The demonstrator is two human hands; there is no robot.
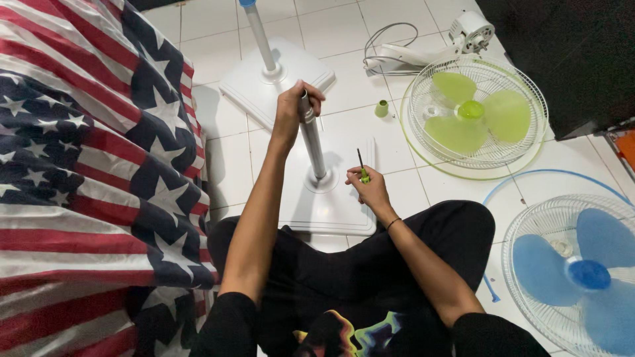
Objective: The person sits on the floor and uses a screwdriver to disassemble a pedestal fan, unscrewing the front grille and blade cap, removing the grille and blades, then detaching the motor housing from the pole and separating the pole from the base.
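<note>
The left hand (295,106) is clenched around the top of a smooth grey-white plastic pole (313,142), which rises from a round collar in the middle of a flat, square white plastic fan base (344,211) lying on the glossy white tiled floor (423,192), just in front of the person's crossed legs in black fabric. The right hand (370,187) grasps a small screwdriver with a lime-green handle and thin dark shaft (361,166), its tip pointing up, just beside the pole's foot. Behind stands a second square white base with a slim pole (264,46). To the right lies a round white wire fan guard holding three translucent lime-green blades (471,112), with a small green plastic cap (381,108) on the tiles near it. A white motor housing with a coiled grey cord (456,38) lies beyond. Lower right sits another wire guard with pale blue blades (582,271). A rumpled cloth of red and white stripes and white stars on navy (86,172) covers the left.
</note>
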